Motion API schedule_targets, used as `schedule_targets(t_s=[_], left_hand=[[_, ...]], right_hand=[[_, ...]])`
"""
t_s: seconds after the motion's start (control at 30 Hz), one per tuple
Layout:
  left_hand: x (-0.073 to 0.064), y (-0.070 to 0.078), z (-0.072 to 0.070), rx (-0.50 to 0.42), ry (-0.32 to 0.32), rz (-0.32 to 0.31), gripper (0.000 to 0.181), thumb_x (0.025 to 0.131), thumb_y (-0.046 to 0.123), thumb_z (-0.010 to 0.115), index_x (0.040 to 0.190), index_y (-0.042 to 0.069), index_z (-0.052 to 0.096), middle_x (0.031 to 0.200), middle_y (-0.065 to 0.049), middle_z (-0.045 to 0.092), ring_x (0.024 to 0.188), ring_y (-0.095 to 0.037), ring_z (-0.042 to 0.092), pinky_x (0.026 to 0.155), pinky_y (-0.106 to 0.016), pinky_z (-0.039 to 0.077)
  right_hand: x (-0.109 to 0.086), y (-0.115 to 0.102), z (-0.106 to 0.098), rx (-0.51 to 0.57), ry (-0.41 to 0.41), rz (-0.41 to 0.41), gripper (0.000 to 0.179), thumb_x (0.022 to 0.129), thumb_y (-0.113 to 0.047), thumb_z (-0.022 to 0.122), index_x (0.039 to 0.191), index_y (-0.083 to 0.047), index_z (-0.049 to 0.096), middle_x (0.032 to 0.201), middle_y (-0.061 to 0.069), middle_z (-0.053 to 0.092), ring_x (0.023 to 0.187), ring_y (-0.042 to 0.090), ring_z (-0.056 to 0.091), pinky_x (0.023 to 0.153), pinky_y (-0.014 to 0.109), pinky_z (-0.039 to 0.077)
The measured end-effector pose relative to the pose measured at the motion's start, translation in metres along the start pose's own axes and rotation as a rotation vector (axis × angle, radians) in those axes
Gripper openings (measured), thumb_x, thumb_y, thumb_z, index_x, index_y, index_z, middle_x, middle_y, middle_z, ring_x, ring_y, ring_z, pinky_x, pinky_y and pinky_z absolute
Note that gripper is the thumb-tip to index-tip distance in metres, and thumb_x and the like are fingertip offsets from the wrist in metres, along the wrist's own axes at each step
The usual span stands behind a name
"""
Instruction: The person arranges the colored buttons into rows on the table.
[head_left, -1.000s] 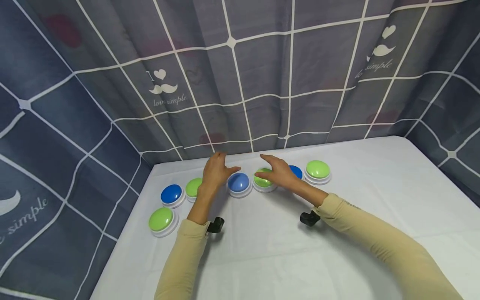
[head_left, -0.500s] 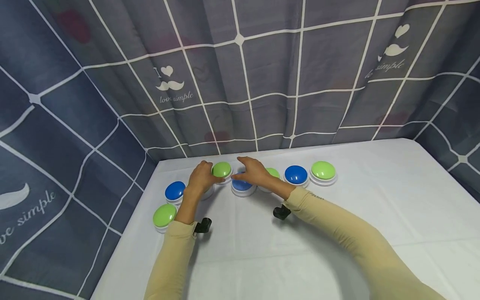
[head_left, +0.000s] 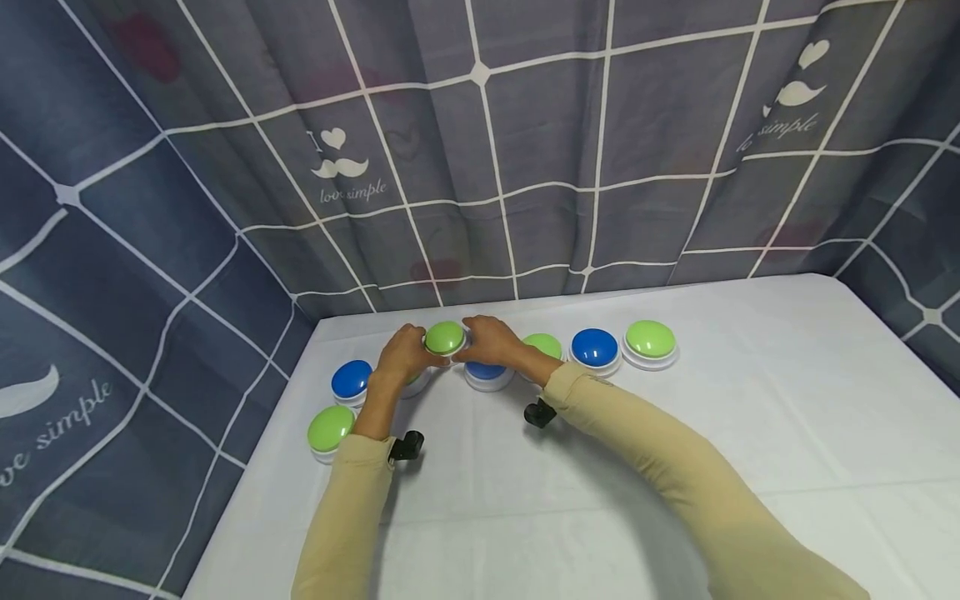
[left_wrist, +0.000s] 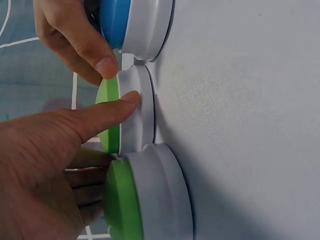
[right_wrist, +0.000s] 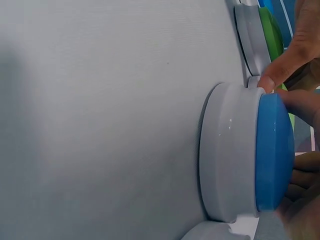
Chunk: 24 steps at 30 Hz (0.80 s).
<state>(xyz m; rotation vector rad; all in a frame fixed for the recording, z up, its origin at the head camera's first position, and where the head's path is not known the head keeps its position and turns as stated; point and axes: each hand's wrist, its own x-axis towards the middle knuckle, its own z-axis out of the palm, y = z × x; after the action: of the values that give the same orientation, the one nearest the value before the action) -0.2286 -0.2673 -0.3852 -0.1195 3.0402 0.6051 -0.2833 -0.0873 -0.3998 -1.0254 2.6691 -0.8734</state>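
Observation:
Both hands hold a green dome push button (head_left: 445, 337) with a white base, at the far side of the table. My left hand (head_left: 405, 354) grips its left side; in the left wrist view the left thumb (left_wrist: 122, 104) lies on the white base. My right hand (head_left: 491, 340) grips the other side, its thumb at the rim. Just in front of the right hand, partly covered by it, stands a blue push button (head_left: 486, 372). Another green button (left_wrist: 122, 200) sits beside the left hand, mostly hidden in the head view.
Left of the hands stand a blue button (head_left: 351, 380) and a green button (head_left: 330, 429). On the right are a green button (head_left: 542, 346), a blue button (head_left: 595, 348) and another green one (head_left: 650, 339). A grey checked curtain (head_left: 540, 142) hangs behind the white table (head_left: 570, 517).
My right hand has moved left from over the right-hand green button to the held green button. The left hand has shifted left, uncovering that button and now gripping its side.

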Motion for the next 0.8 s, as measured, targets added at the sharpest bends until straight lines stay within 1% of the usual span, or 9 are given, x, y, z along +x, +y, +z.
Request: schedule_targets(t_s=[0.17,0.3,0.43,0.53,0.7,0.8], left_hand=[[0.005,-0.003,0.001,-0.014,-0.027,0.009,0.058,0.075,0.027,0.087,0.117,-0.008,0.065,0.117,-0.023,0.063,0.111,-0.037,0.058,0.097,-0.051,0.045],[0.008,-0.006,0.002,-0.056,-0.039,0.004,0.056,0.075,0.026,0.086,0.116,-0.007,0.066,0.117,-0.022,0.064,0.110,-0.036,0.058,0.096,-0.051,0.045],[0.010,-0.009,0.001,-0.102,-0.038,0.015,0.054,0.076,0.024,0.086,0.115,-0.007,0.066,0.113,-0.022,0.066,0.108,-0.036,0.059,0.095,-0.050,0.046],[0.009,-0.009,0.001,-0.120,-0.041,0.024,0.056,0.077,0.024,0.086,0.117,-0.009,0.064,0.114,-0.023,0.066,0.107,-0.037,0.060,0.095,-0.050,0.046],[0.008,-0.012,0.004,-0.125,-0.038,0.011,0.061,0.078,0.028,0.085,0.122,-0.008,0.063,0.116,-0.023,0.065,0.108,-0.037,0.060,0.096,-0.050,0.047],[0.007,-0.012,0.005,-0.125,-0.021,0.022,0.062,0.078,0.029,0.086,0.123,-0.008,0.063,0.117,-0.023,0.065,0.109,-0.037,0.060,0.096,-0.051,0.047]], right_hand=[[0.004,-0.001,0.005,0.008,-0.021,0.009,0.063,0.083,-0.035,0.079,0.130,0.002,0.059,0.120,0.015,0.066,0.110,0.029,0.062,0.093,0.042,0.050],[0.007,0.000,0.008,0.013,-0.022,0.022,0.055,0.083,-0.034,0.079,0.123,-0.001,0.063,0.113,0.012,0.068,0.104,0.026,0.064,0.090,0.040,0.051],[0.010,-0.002,0.009,-0.006,-0.010,0.049,0.056,0.084,-0.033,0.080,0.125,0.001,0.062,0.115,0.013,0.068,0.106,0.027,0.063,0.092,0.039,0.050],[0.010,-0.003,0.009,-0.012,0.000,0.074,0.058,0.085,-0.032,0.079,0.127,0.002,0.061,0.119,0.014,0.067,0.109,0.028,0.063,0.095,0.040,0.049],[0.008,-0.004,0.010,0.007,0.016,0.089,0.054,0.087,-0.028,0.078,0.128,0.002,0.061,0.120,0.015,0.067,0.110,0.030,0.062,0.096,0.042,0.048],[0.008,-0.004,0.010,0.012,0.024,0.085,0.054,0.088,-0.027,0.077,0.130,0.003,0.060,0.122,0.015,0.066,0.111,0.030,0.062,0.097,0.042,0.048]])
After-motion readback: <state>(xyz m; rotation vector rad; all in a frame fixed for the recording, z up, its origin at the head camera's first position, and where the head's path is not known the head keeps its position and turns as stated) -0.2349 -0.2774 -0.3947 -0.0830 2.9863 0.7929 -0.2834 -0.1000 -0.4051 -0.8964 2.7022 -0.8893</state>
